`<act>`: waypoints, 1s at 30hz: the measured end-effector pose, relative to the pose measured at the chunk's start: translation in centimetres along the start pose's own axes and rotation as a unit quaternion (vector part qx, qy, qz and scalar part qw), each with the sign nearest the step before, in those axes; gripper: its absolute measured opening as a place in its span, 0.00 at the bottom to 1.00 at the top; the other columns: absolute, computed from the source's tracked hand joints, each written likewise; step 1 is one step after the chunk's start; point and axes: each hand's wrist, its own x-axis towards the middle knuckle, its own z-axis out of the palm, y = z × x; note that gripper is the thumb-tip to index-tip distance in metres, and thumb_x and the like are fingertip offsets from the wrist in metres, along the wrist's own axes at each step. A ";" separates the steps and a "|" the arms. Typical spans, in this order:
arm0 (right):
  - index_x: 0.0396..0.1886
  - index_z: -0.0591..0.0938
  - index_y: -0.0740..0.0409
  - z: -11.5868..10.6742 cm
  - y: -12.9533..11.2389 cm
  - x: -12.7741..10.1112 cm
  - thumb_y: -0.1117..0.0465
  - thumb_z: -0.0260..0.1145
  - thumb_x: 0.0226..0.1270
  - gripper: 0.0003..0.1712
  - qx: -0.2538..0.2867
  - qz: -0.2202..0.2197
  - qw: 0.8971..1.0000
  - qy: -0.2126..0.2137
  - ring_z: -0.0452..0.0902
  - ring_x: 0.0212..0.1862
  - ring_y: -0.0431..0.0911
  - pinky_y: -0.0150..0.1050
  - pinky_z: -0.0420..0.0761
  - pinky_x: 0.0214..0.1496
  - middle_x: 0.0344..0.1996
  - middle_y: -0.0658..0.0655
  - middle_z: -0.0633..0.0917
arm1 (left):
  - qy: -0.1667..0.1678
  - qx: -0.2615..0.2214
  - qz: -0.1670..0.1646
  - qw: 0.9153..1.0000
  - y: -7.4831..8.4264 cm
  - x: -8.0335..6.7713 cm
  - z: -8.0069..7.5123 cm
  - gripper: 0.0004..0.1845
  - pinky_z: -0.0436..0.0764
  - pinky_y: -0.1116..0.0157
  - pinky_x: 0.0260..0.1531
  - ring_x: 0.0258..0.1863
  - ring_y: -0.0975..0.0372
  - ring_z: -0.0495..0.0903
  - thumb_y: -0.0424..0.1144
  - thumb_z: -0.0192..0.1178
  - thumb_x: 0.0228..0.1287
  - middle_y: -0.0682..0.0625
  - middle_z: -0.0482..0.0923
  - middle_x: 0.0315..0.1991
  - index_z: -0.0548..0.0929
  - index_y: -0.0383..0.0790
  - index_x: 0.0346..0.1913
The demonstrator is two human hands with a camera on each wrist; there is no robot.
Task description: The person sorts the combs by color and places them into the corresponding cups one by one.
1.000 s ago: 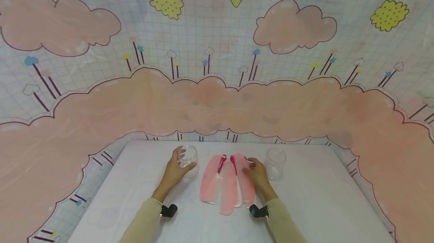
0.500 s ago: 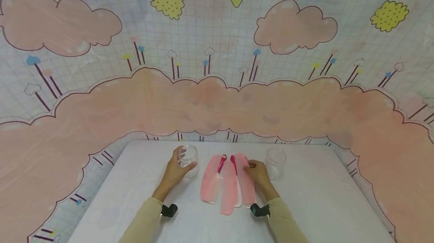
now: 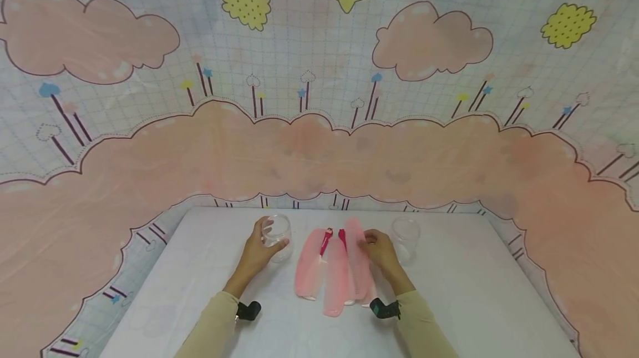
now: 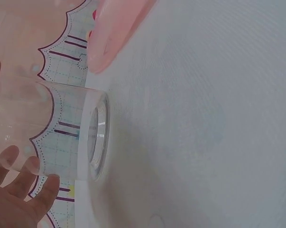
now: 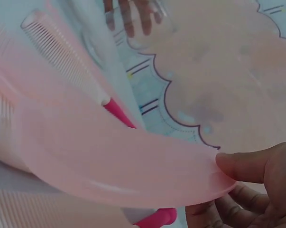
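Note:
My left hand (image 3: 258,248) grips a clear jar (image 3: 281,228) on the left of the white table, thumb on its near side. In the left wrist view, the fingers curl along the wall of this upright jar (image 4: 67,128). At the pile of combs, my right hand (image 3: 381,251) pinches the end of a translucent pink comb (image 3: 357,255). The right wrist view has this comb (image 5: 109,156) tilted over the others, its tip between thumb and fingers. Other pink combs (image 3: 336,286) lie fanned out beside it, with white combs showing red handles (image 3: 326,242) among them.
A second clear jar (image 3: 406,233) stands right behind my right hand, on the right of the pile. The white table (image 3: 479,280) ends at a back edge against a patterned cloth (image 3: 319,152) with clouds and stars.
The pink comb at my right hand has lifted and shifted slightly away from me, its far end now higher than the other combs. My left hand and its jar have stayed put.

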 end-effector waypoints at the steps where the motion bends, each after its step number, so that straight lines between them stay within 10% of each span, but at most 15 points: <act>1: 0.51 0.79 0.66 -0.1 -0.2 -0.1 0.61 0.64 0.67 0.17 0.003 -0.002 1.000 -0.002 0.79 0.40 0.49 0.40 0.84 0.43 0.42 0.63 0.84 | 0.000 0.000 0.000 1.000 0.0 0.0 0.0 0.48 0.67 0.44 0.69 0.70 0.44 0.67 0.47 0.72 0.56 0.39 0.67 0.70 0.55 0.41 0.73; 30: 0.48 0.78 0.63 -2.1 -5.7 -1.7 0.67 0.67 0.64 0.13 0.156 -0.056 0.986 0.022 0.84 0.37 0.45 0.40 0.88 0.39 0.41 0.65 0.86 | 0.008 -0.011 0.004 1.000 -0.1 -0.6 0.1 0.47 0.68 0.43 0.67 0.70 0.44 0.65 0.50 0.72 0.55 0.41 0.68 0.70 0.58 0.38 0.72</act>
